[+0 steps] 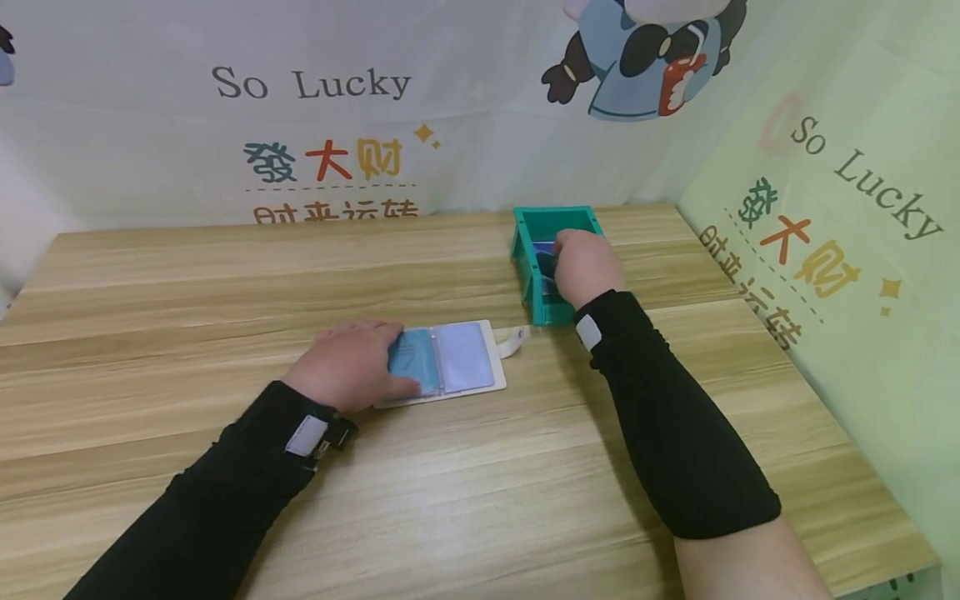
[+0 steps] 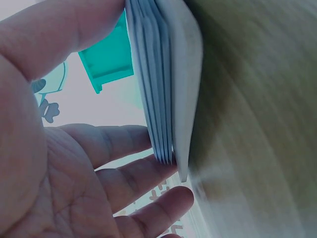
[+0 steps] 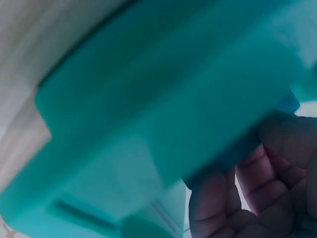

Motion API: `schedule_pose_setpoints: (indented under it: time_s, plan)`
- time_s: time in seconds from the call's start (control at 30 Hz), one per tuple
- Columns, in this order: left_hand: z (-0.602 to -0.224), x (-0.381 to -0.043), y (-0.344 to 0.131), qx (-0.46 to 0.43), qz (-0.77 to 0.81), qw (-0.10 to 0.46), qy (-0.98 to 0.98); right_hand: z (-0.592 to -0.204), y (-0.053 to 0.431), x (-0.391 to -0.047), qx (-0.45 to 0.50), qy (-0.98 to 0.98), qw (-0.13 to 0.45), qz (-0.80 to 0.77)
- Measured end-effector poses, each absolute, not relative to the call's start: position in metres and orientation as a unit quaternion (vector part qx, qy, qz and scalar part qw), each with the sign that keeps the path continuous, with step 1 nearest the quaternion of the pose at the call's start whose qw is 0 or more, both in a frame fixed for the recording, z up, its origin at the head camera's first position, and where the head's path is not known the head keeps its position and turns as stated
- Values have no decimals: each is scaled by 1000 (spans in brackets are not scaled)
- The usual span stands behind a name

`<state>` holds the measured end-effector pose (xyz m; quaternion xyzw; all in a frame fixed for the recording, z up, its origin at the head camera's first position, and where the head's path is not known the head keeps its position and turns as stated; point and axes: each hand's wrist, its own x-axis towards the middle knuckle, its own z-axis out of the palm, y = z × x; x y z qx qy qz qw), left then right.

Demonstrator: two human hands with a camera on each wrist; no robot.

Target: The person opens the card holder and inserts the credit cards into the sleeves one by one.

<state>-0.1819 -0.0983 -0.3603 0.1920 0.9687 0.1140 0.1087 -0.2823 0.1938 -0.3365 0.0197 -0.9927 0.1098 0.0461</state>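
A small card holder (image 1: 467,358) lies spread on the wooden table, clear bluish sleeves facing up. My left hand (image 1: 348,364) holds its left side, thumb near the close edge and fingers toward the far one. Stacked sleeves (image 2: 151,84) and a pale cover (image 2: 185,74) show edge-on between thumb and fingers in the left wrist view. My right hand (image 1: 590,267) reaches into a green bin (image 1: 555,313). There it pinches a dark blue card (image 3: 228,157) between thumb and fingers; the bin's wall hides part of the card. Blue card surfaces (image 1: 543,248) show inside the bin.
A white strap with a snap (image 1: 514,342) sticks out from the card holder's right side, just short of the bin. Printed cloth (image 1: 480,100) hangs behind the wooden table (image 1: 465,492) and along its right side.
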Motion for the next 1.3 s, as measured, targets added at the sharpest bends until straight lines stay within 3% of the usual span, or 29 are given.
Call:
schedule_pose_setpoints:
  time_s: [0.37, 0.87, 1.03, 1.3]
  plan:
    - [-358, -180, -100, 189, 116, 114, 968, -327, 199, -280, 20, -991, 26, 127]
    - [-356, -180, -97, 198, 120, 84, 969, -301, 209, -245, 5, -942, 153, 299]
    - [-352, -180, -95, 185, 163, 62, 967, -295, 205, -234, 31, -925, 168, 339]
    - [-345, -177, -93, 176, 232, 45, 956, -296, 187, -224, 85, -872, 87, 473]
